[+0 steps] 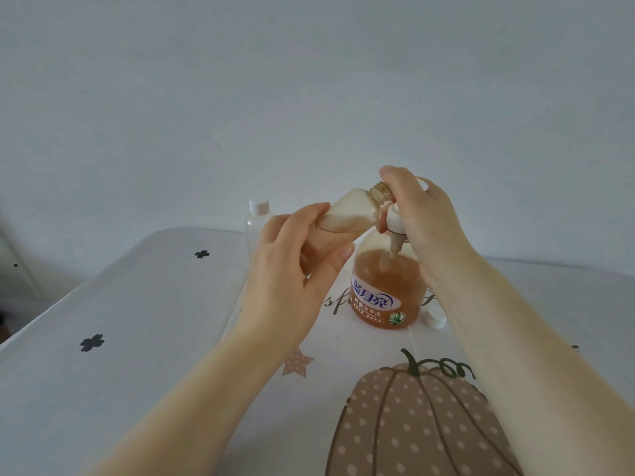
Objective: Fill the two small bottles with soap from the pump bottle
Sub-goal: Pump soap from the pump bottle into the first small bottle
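Note:
The pump bottle [386, 293], clear with orange soap and a blue label, stands on the table's middle. My right hand [422, 218] wraps over its white pump head [395, 223], fingers curled round it. My left hand [292, 266] grips a small bottle [354, 211], tilted with its open threaded neck up against the pump nozzle; pale soap fills much of it. A second small clear bottle [256, 218] with a white cap stands upright behind my left hand, looking empty.
A loose white cap [434, 317] lies on the table right of the pump bottle. The tablecloth [137, 338] is white with black clovers, a star and a dotted pumpkin print. A plain wall rises behind the table.

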